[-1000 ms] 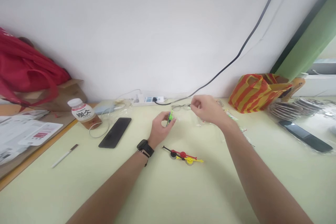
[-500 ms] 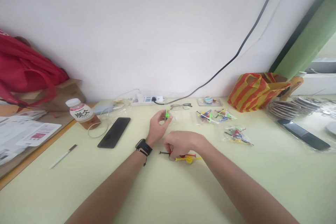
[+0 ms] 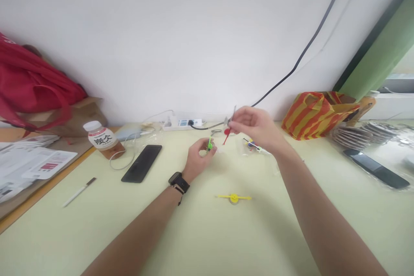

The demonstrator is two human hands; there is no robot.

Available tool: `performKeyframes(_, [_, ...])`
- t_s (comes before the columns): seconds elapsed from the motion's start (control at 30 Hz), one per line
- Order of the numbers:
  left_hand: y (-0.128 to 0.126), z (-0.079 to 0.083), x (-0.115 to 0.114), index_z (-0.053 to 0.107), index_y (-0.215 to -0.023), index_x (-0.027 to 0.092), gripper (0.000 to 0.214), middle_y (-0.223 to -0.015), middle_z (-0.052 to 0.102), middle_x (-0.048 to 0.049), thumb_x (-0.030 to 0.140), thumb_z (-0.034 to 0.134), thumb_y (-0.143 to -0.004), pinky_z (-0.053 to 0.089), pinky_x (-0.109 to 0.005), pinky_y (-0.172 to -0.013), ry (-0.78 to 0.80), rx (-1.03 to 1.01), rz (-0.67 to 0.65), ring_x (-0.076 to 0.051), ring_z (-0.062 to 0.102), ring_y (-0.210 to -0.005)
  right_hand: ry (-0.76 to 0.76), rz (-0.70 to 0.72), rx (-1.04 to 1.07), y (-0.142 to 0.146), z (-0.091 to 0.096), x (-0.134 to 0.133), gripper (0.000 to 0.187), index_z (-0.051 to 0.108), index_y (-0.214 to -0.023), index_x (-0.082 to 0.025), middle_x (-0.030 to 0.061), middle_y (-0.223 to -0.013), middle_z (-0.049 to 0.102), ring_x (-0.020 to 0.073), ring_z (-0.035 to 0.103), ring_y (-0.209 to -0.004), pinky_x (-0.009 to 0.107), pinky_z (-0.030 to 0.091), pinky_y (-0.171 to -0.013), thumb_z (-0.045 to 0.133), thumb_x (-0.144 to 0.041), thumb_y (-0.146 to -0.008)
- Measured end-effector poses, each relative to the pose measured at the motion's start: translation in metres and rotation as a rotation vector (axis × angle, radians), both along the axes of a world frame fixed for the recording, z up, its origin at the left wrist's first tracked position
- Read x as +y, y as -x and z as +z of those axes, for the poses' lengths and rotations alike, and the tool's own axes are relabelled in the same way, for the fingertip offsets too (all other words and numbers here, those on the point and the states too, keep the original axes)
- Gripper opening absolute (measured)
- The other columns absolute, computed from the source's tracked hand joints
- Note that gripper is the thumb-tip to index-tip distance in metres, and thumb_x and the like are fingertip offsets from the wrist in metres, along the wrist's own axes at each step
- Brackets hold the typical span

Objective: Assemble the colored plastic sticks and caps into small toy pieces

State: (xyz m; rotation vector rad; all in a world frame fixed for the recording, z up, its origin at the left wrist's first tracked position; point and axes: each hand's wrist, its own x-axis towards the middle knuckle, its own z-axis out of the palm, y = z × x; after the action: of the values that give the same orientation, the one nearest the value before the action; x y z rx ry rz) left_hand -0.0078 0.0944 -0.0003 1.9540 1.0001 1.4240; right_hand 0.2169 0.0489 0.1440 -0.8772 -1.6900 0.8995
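My left hand (image 3: 198, 159) rests on the pale green table (image 3: 207, 233), its fingers pinched on a small green plastic piece (image 3: 210, 144). A watch sits on that wrist. Raised above the table, my right hand (image 3: 255, 127) pinches a thin red and black plastic piece (image 3: 228, 131), held close to the green one. A yellow plastic piece (image 3: 233, 198) lies alone on the table in front of me.
A black phone (image 3: 141, 163), a drink bottle (image 3: 102, 140), a pen (image 3: 79, 191) and papers lie to the left. A power strip (image 3: 183, 123) lies by the wall. Bags of coloured pieces (image 3: 252, 144), a striped bag (image 3: 315, 114) and another phone (image 3: 375, 167) are on the right.
My right hand dropped to the pieces on the table, picked up the red and black ones and lifted them up beside the left hand. Only the yellow piece stays on the table.
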Motion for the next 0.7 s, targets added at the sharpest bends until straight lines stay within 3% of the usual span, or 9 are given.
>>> performKeyframes(0.17, [-0.001, 0.004, -0.006, 0.069, -0.117, 0.019, 0.029, -0.101, 0.073, -0.0064, 0.031, 0.071, -0.090, 0.059, -0.035, -0.087, -0.052, 0.072, -0.022, -0.019, 0.069, -0.090, -0.163, -0.229, 0.113, -0.002, -0.001, 0.004, 0.033, 0.062, -0.090, -0.021, 0.0060, -0.085, 0.074, 0.0226, 0.074, -0.080, 0.037, 0.061, -0.077, 0.079, -0.048, -0.082])
performKeyframes(0.4, [-0.003, 0.005, -0.007, 0.068, -0.116, 0.019, 0.028, -0.100, 0.073, -0.0059, 0.031, 0.070, -0.091, 0.059, -0.034, -0.087, -0.068, 0.073, -0.012, -0.018, 0.069, -0.089, -0.199, -0.186, -0.121, 0.010, -0.013, 0.008, 0.022, 0.062, -0.086, -0.021, 0.0049, -0.084, 0.074, 0.0203, 0.071, -0.078, 0.035, 0.059, -0.075, 0.072, -0.040, -0.087])
performKeyframes(0.7, [-0.006, 0.009, -0.009, 0.069, -0.112, 0.019, 0.025, -0.099, 0.072, -0.0064, 0.034, 0.069, -0.092, 0.060, -0.035, -0.087, -0.073, 0.082, -0.006, -0.019, 0.069, -0.088, -0.191, -0.280, -0.326, 0.015, -0.012, 0.005, 0.018, 0.061, -0.079, -0.020, 0.0049, -0.079, 0.073, 0.0186, 0.067, -0.074, 0.030, 0.054, -0.070, 0.059, -0.033, -0.092])
